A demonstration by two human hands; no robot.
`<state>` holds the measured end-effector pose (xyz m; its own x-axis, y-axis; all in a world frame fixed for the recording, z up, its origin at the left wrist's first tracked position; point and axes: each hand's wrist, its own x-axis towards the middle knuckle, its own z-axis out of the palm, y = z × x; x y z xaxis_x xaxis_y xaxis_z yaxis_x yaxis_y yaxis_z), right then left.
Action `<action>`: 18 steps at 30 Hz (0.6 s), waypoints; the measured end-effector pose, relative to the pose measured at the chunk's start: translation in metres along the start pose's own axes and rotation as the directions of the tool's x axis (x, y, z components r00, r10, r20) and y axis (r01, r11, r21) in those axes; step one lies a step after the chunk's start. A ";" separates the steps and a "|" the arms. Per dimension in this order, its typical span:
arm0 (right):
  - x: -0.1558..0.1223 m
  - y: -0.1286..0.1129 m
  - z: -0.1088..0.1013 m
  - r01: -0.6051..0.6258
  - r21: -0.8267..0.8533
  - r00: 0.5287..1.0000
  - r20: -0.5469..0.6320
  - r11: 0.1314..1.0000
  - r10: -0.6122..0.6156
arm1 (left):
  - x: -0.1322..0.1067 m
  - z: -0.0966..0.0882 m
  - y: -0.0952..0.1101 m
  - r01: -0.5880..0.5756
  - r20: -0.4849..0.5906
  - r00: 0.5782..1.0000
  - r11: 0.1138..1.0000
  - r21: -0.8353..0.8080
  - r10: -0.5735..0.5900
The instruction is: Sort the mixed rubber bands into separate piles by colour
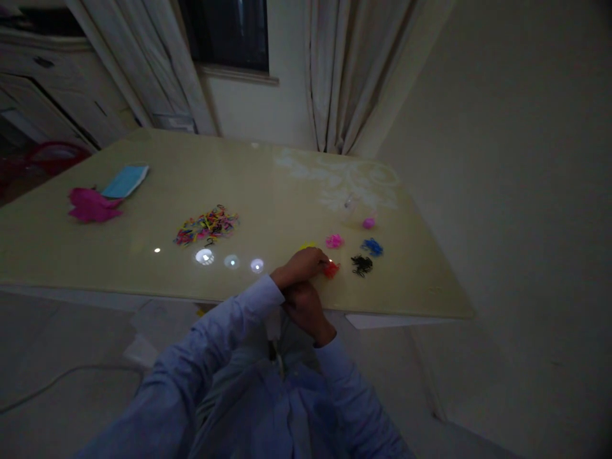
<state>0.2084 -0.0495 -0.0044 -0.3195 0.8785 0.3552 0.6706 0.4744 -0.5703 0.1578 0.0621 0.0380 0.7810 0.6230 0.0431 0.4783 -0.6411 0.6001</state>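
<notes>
From my remote seat I judge this to be colour sorting, well short of finished. The mixed pile (205, 226) of small rubber bands lies left of centre on the table (258, 185), with yellow, pink, black and other colours tangled together, so plenty looks left to separate.

On the done side, I count five single-colour heaps to the right: the pink heap (335, 241), the blue heap (371, 247), the black heap (362, 265), the red heap (331, 269) and the yellow heap (308, 245), which is mostly hidden from me. They stand apart from the mixed pile, and each reads as one colour from here (the light is dim, so a stray band could escape me).

My left hand (302, 264) reaches across to the red heap, its fingertips at the edge of it; I cannot tell whether they pinch a band or merely touch. My right hand (306, 307) is tucked in just below the left wrist at the table's near edge, fingers bent, and I cannot make out whether anything is in its grip.

Beyond the blue heap sits a small pink lump (368, 223), too blurred to identify. Far left, a magenta cloth (95, 205) lies beside a light blue flat thing (125, 182), both well clear of the bands.
</notes>
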 end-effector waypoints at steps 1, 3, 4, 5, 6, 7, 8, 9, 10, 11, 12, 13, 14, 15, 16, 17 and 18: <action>0.000 0.000 0.001 -0.008 0.004 1.000 -0.002 1.000 0.008 | 0.000 0.000 -0.002 -0.013 -0.006 1.000 0.999 -0.036 0.013; 0.000 0.000 0.001 -0.027 0.013 1.000 -0.015 1.000 0.027 | -0.004 -0.002 -0.005 -0.027 -0.040 0.999 0.993 -0.113 0.023; 0.000 0.000 0.001 -0.036 0.019 0.999 -0.024 0.999 0.036 | -0.008 -0.003 -0.006 -0.027 -0.072 0.997 0.988 -0.152 0.016; 0.000 0.000 0.001 -0.045 0.030 0.998 -0.035 0.999 0.046 | -0.014 -0.005 -0.007 -0.024 -0.111 0.994 0.981 -0.190 0.003; -0.001 -0.001 0.000 -0.052 0.047 0.997 -0.048 0.998 0.055 | -0.022 -0.007 -0.008 -0.016 -0.153 0.988 0.974 -0.227 -0.020; 0.000 -0.001 -0.002 -0.057 0.073 0.996 -0.063 0.996 0.062 | -0.031 -0.009 -0.009 -0.003 -0.197 0.979 0.965 -0.262 -0.050; 0.000 -0.001 -0.003 -0.062 0.109 0.995 -0.075 0.992 0.071 | -0.043 -0.011 -0.011 0.012 -0.241 0.967 0.957 -0.290 -0.085; 0.001 -0.001 -0.006 -0.072 0.155 0.993 -0.080 0.985 0.085 | -0.055 -0.013 -0.014 0.029 -0.284 0.951 0.951 -0.307 -0.121; 0.003 -0.001 -0.009 -0.088 0.206 0.992 -0.076 0.975 0.106 | -0.068 -0.015 -0.017 0.047 -0.326 0.933 0.950 -0.310 -0.152; 0.006 -0.002 -0.012 -0.111 0.254 0.989 -0.064 0.961 0.131 | -0.082 -0.017 -0.022 0.065 -0.365 0.914 0.952 -0.298 -0.177; 0.010 -0.002 -0.015 -0.136 0.295 0.986 -0.054 0.946 0.159 | -0.095 -0.019 -0.027 0.086 -0.405 0.893 0.958 -0.273 -0.196; 0.015 -0.003 -0.018 -0.159 0.325 0.982 -0.049 0.932 0.184 | -0.109 -0.021 -0.033 0.110 -0.440 0.873 0.965 -0.239 -0.209; 0.022 -0.003 -0.020 -0.175 0.344 0.977 -0.052 0.922 0.205 | -0.121 -0.024 -0.039 0.139 -0.469 0.856 0.970 -0.202 -0.220; 0.030 -0.004 -0.022 -0.182 0.355 0.974 -0.065 0.917 0.218 | -0.132 -0.027 -0.045 0.169 -0.492 0.840 0.972 -0.164 -0.229; 0.040 -0.005 -0.022 -0.180 0.359 0.972 -0.081 0.916 0.223 | -0.142 -0.029 -0.051 0.197 -0.509 0.828 0.972 -0.128 -0.235; 0.051 -0.006 -0.021 -0.172 0.361 0.971 -0.094 0.917 0.219 | -0.150 -0.032 -0.057 0.222 -0.519 0.820 0.970 -0.099 -0.241; 0.064 -0.007 -0.018 -0.161 0.360 0.973 -0.101 0.919 0.209 | -0.156 -0.034 -0.063 0.240 -0.522 0.817 0.967 -0.080 -0.246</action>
<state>0.1954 0.0023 0.0357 -0.1029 0.9482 0.3006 0.4263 0.3151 -0.8479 -0.0077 0.0203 0.0210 0.3104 0.9005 0.3045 0.6182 -0.4346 0.6550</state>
